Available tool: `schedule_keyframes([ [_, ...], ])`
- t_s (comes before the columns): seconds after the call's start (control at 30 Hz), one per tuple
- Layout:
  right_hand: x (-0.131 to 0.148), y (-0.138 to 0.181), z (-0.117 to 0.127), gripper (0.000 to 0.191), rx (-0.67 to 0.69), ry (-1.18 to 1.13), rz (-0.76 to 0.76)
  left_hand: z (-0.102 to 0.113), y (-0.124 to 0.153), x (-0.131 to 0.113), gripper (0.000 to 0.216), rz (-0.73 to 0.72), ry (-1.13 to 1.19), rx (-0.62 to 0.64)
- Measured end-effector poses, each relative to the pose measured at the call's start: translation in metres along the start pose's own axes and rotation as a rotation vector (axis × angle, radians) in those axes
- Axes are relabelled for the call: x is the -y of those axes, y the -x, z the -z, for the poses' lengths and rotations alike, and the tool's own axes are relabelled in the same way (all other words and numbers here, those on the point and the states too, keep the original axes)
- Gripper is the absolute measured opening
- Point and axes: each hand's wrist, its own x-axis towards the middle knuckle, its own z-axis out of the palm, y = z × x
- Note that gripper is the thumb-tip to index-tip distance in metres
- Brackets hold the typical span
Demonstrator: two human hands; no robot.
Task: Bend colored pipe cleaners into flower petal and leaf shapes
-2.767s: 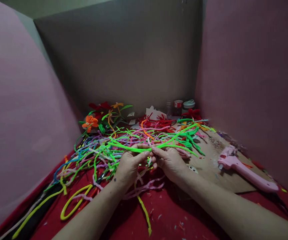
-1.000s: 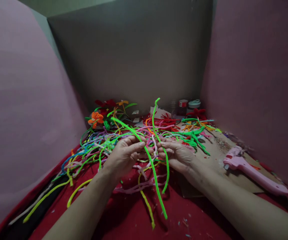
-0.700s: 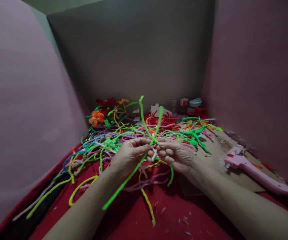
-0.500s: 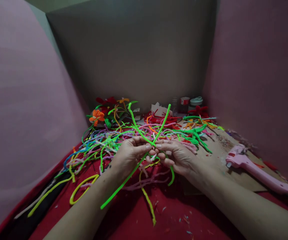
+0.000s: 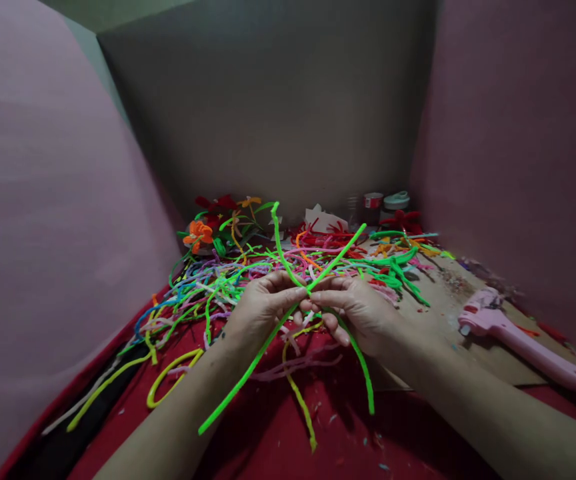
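No wording, brand, number or sign could be read. Only 1 thing plainly bore a label: a dark jar (image 5: 372, 217) at the back, near the foot of the grey wall, had a red label (image 5: 376, 200) round its upper part, with a whitish patch on the label's left side. Any print there was too small and blurred to make out. Any lettering on the pale paper (image 5: 325, 220) to the jar's left, or on the pink glue gun (image 5: 523, 343), was likewise illegible.
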Motion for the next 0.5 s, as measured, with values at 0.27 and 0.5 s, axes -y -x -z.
schedule_keyframes([
  [0.27, -0.0043, 0.0016, -0.0005, 0.011, 0.054, 0.088, -0.001, -0.0022, -0.0018, 0.0041, 0.014, 0.031, 0.03, 0.03],
  [0.5, -0.0083, -0.0028, 0.0069, 0.008, -0.016, 0.116, 0.03, 0.0015, 0.0014, -0.0029, 0.015, 0.131, -0.014, 0.092],
])
